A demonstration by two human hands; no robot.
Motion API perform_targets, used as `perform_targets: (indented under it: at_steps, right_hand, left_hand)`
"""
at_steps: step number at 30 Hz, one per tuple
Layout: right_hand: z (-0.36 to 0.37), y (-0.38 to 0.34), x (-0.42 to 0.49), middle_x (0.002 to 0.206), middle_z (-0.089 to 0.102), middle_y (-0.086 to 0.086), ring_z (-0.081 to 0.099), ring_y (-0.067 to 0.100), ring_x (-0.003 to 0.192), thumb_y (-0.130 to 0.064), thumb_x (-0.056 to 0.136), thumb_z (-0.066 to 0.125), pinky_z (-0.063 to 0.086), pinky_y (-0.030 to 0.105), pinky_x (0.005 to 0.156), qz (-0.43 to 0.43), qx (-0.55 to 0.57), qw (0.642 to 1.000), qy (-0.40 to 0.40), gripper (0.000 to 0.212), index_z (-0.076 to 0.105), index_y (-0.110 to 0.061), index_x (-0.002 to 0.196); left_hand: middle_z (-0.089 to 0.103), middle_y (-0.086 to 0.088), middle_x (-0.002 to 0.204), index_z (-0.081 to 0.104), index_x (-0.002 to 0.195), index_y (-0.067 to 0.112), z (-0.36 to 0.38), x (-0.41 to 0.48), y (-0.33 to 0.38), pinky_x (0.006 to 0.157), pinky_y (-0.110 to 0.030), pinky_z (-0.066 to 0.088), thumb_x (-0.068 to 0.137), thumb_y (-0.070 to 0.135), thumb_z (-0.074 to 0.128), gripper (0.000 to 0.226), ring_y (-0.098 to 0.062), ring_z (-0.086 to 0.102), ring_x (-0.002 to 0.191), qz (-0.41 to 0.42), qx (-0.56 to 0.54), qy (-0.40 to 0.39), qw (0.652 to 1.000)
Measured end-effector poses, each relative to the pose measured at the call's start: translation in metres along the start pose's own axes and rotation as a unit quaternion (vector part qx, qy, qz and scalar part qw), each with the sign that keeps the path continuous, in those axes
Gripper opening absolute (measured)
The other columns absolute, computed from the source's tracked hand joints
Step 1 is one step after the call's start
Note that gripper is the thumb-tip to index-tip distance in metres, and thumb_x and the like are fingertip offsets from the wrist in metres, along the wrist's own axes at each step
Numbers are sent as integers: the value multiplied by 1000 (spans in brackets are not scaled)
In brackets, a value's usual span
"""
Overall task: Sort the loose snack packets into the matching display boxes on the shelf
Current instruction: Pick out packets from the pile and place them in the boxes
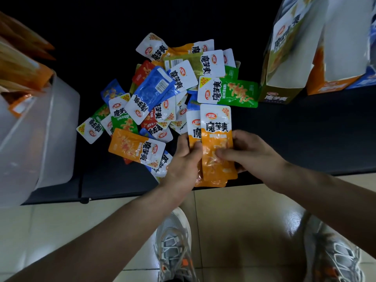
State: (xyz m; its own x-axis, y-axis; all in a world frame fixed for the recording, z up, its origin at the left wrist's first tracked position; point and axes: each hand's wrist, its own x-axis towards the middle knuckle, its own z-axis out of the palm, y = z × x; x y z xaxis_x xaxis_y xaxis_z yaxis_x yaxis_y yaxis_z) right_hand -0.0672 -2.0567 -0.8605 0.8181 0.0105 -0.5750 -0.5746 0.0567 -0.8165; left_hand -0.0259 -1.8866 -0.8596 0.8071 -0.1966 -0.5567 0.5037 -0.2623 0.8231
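Note:
A small stack of orange snack packets (216, 137) stands upright over the front edge of the dark shelf (305, 135). My left hand (184, 159) grips the stack's left side, its thumb across the front. My right hand (250, 152) holds the right side, thumb pressed on the top packet. Behind them lies a loose pile of packets (162, 94) in orange, green, blue and red. One more orange packet (136, 146) lies flat at the pile's near left. At the right rear stand an olive display box (284, 64) and an orange display box (333, 58), both with open tops.
A translucent plastic bin (42, 129) holding orange packets stands on the shelf at the left. Behind the orange box a blue box (368, 78) shows partly. Below the shelf edge is a tiled floor (234, 220) with my two grey sneakers.

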Motion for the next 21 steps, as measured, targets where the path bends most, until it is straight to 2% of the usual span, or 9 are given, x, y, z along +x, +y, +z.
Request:
perform_targets:
  at_steps: [3, 7, 9, 10, 11, 13, 15, 17, 21]
  right_hand:
    - [1, 1, 1, 112, 74, 1, 72, 19, 104, -13, 86, 73, 56, 45, 94, 21, 85, 996, -34, 35, 67, -19, 120]
    - [7, 4, 1, 116, 74, 3, 70, 23, 109, -16, 76, 73, 51, 48, 98, 71, 129, 986, -79, 47, 66, -17, 123]
    - [9, 7, 1, 116, 74, 2, 70, 24, 109, -15, 79, 74, 51, 51, 99, 85, 121, 987, -60, 48, 63, -20, 125]
    - [9, 8, 1, 114, 74, 1, 70, 25, 108, -15, 82, 73, 50, 53, 99, 90, 110, 989, -41, 45, 63, -22, 125]
    - [9, 8, 2, 112, 75, 0, 70, 25, 107, -14, 84, 72, 50, 54, 100, 93, 97, 991, -24, 40, 65, -23, 122]
    - [6, 8, 3, 106, 76, -1, 71, 24, 103, -13, 87, 68, 50, 53, 100, 92, 78, 993, -3, 29, 68, -23, 115]
    - [5, 7, 3, 105, 76, -1, 71, 24, 103, -12, 89, 67, 50, 53, 99, 89, 64, 994, 7, 27, 69, -23, 113]
    - [5, 6, 4, 107, 76, -2, 70, 25, 104, -13, 89, 67, 51, 54, 98, 83, 45, 996, 12, 29, 68, -26, 115]
    - [7, 5, 4, 105, 76, -6, 70, 22, 104, -11, 91, 65, 53, 49, 91, 72, 32, 997, 9, 30, 66, -32, 113]
  left_hand:
    - [69, 4, 114, 56, 127, 34, -8, -4, 5, 88, -40, 58, 103, 30, 52, 24, -15, 68, 103, 16, 30, -30, 999]
    - [75, 9, 109, 71, 111, 35, -41, -3, 16, 97, -40, 54, 96, 40, 59, 20, -13, 69, 106, -9, 65, -70, 995]
    - [71, 18, 111, 69, 113, 35, -73, 3, 18, 98, -31, 52, 101, 29, 59, 17, -4, 64, 109, 53, 179, -36, 982]
    - [66, 18, 120, 66, 121, 35, -93, 7, 16, 101, -29, 49, 100, 24, 60, 24, -5, 59, 116, 98, 296, -1, 950]
    - [59, 15, 131, 62, 130, 34, -112, 11, 11, 105, -30, 45, 98, 20, 62, 35, -10, 51, 125, 130, 417, 30, 899]
    - [44, 9, 150, 48, 145, 32, -141, 19, -3, 110, -40, 39, 91, 11, 65, 60, -23, 35, 135, 152, 569, 53, 806]
    - [39, 6, 153, 41, 151, 31, -152, 24, -15, 106, -50, 42, 86, 9, 69, 75, -30, 34, 132, 166, 615, 54, 769]
    - [45, -2, 143, 41, 151, 28, -151, 28, -17, 99, -54, 46, 81, 15, 76, 79, -34, 39, 122, 182, 641, 72, 742]
    - [46, -9, 131, 47, 145, 24, -151, 40, -5, 102, -50, 40, 72, 35, 87, 84, -35, 37, 123, 170, 675, 85, 713]
